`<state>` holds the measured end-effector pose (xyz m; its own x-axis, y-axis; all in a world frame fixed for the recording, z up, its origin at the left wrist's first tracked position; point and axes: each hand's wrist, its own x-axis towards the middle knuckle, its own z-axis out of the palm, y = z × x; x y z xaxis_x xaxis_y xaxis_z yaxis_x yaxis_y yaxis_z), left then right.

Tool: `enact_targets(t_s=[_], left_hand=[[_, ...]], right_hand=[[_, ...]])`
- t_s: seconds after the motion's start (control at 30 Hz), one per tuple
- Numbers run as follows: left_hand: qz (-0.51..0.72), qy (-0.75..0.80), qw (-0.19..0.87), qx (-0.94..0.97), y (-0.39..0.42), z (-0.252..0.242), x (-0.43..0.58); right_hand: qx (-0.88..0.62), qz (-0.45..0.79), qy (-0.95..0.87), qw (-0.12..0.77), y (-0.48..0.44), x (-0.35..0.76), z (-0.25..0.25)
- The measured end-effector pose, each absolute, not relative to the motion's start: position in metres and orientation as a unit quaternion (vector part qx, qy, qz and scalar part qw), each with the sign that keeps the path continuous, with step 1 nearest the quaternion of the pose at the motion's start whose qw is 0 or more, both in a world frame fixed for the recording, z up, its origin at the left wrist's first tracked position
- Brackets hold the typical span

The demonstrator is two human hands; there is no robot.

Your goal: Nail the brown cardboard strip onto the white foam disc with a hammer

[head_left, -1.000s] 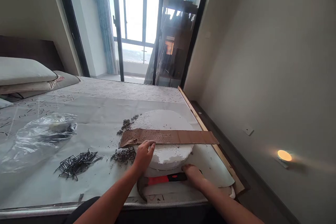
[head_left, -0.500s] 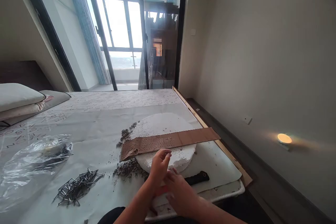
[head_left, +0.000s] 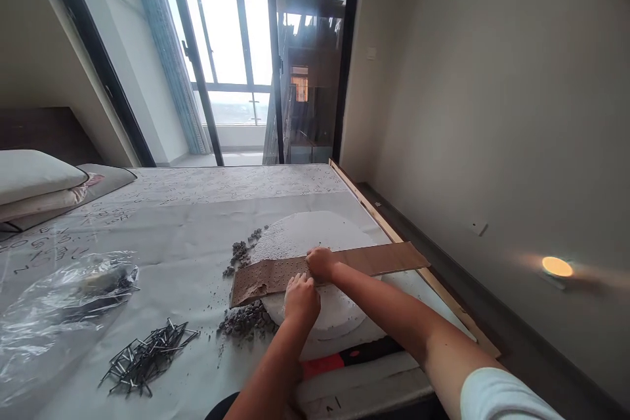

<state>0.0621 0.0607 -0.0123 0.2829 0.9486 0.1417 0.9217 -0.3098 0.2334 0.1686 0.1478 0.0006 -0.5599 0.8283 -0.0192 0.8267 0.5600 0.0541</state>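
Observation:
A brown board (head_left: 378, 258) with rows of small holes lies across a round white foam slab (head_left: 305, 233). My right hand (head_left: 322, 264) is closed on the board near its middle; what its fingers pinch is too small to make out. Beside it, my left hand (head_left: 302, 295) rests at the board's near edge with its fingers curled together, and anything under them is hidden. A red and black handle (head_left: 339, 359) lies below the slab, partly covered by my right arm.
Grey crumbs (head_left: 249, 318) lie left of the slab. A pile of nails (head_left: 147, 356) and a clear plastic bag (head_left: 73, 295) are on the sheet farther left. A wooden strip (head_left: 374, 212) runs along the right edge, near the wall.
Both hands have moved up onto the board, the right one farther forward. The red part of the handle now shows more. The view has shifted slightly.

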Motion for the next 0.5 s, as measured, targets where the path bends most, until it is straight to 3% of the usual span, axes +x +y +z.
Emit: enact_targets(t_s=[0.3, 0.5], left_hand=[[0.09, 0.598, 0.067, 0.793, 0.071, -0.011, 0.061], [0.079, 0.604, 0.071, 0.79, 0.074, -0.01, 0.058]], right_hand=[[0.409, 0.041, 0.908, 0.088, 0.157, 0.161, -0.006], [0.42, 0.05, 0.902, 0.086, 0.161, 0.163, 0.01]])
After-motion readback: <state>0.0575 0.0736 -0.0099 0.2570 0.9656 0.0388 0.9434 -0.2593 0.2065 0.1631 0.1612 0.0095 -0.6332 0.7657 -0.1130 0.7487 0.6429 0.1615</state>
